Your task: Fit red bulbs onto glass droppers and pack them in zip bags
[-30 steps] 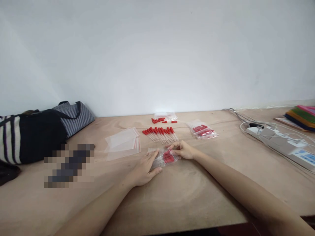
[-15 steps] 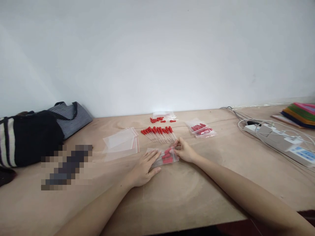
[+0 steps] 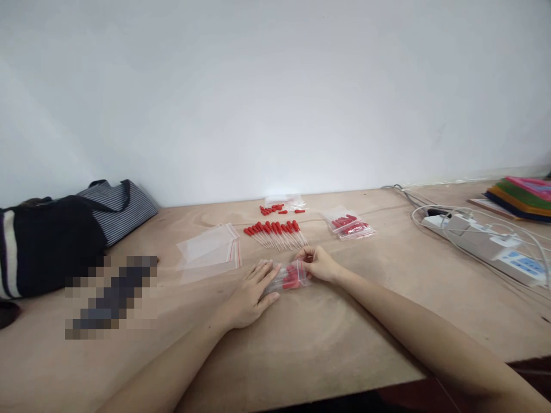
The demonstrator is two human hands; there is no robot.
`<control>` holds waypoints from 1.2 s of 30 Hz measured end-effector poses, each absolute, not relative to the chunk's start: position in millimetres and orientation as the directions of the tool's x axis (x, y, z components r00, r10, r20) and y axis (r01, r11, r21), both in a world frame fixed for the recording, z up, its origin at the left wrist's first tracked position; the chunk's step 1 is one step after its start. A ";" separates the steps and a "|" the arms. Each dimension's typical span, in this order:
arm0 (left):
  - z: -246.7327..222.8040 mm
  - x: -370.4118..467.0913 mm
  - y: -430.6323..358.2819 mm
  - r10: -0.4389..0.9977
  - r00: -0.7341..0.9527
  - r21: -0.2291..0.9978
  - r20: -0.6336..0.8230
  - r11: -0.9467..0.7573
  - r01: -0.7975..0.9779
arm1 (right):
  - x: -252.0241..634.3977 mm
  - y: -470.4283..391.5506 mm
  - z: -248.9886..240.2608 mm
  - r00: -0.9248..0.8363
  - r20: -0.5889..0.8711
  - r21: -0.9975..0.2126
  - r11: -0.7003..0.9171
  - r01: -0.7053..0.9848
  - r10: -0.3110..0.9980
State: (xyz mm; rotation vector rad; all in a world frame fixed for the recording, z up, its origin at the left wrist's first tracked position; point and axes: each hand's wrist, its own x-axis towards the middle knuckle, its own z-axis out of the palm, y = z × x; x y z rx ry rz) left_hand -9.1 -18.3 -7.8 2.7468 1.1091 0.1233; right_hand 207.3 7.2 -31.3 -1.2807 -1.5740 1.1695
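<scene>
My left hand [image 3: 255,292] lies flat with spread fingers over the left end of a clear zip bag [image 3: 291,276] that holds several red-topped droppers. At the bag's right end, my right hand [image 3: 313,263] pinches the zip edge. Just behind, a row of red-topped droppers [image 3: 275,228] lies side by side on the wooden table [image 3: 275,355]. Flat zip bags [image 3: 206,246] are fanned out to the left. Filled zip bags [image 3: 350,226] with red tops inside lie to the right.
Loose red bulbs [image 3: 272,209] and a clear bag [image 3: 286,201] lie near the wall. A power strip [image 3: 486,241] with cables and a coloured stack [image 3: 523,195] are at right. At left are a dark bag [image 3: 60,241], a striped bag [image 3: 129,212] and a blurred dark object [image 3: 116,295].
The view has shifted slightly. My right hand's fingers have moved a little at the bag's zip end, while my left hand stays on the bag.
</scene>
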 end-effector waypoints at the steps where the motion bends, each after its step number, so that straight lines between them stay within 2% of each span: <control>1: -8.5 -9.1 -18.0 0.690 0.723 0.184 0.013 -0.713 0.677 | 207.6 7.2 -33.2 -0.184 0.087 -0.949 0.138 0.284 0.979; 4: -9.8 -9.2 -17.6 0.691 0.723 0.154 0.014 -0.715 0.681 | 211.5 6.9 -36.2 -0.107 0.297 -0.865 0.315 0.390 0.949; 7: -9.6 -10.0 -18.2 0.699 0.715 0.129 0.007 -0.709 0.693 | 219.3 5.3 -37.2 -0.024 0.377 -0.822 0.347 0.451 0.926; 13: -6.1 -11.2 -20.8 0.664 0.748 0.138 -0.004 -0.740 0.658 | 230.2 -8.6 -40.5 -0.129 0.378 -0.784 0.391 0.481 0.917; 20: -5.2 -9.9 -19.7 0.612 0.791 0.155 -0.011 -0.780 0.606 | 222.2 -14.2 -42.8 -0.074 0.202 -0.781 0.206 0.590 0.977; 30: -9.9 -9.7 -19.8 0.658 0.753 0.077 0.032 -0.752 0.654 | 221.1 -11.6 -48.6 -0.192 0.148 -0.881 0.218 0.419 0.970; 36: -14.1 -9.1 -21.7 0.661 0.740 -0.017 0.125 -0.744 0.667 | 212.6 -17.6 -47.4 -0.164 0.169 -0.926 0.213 0.313 0.972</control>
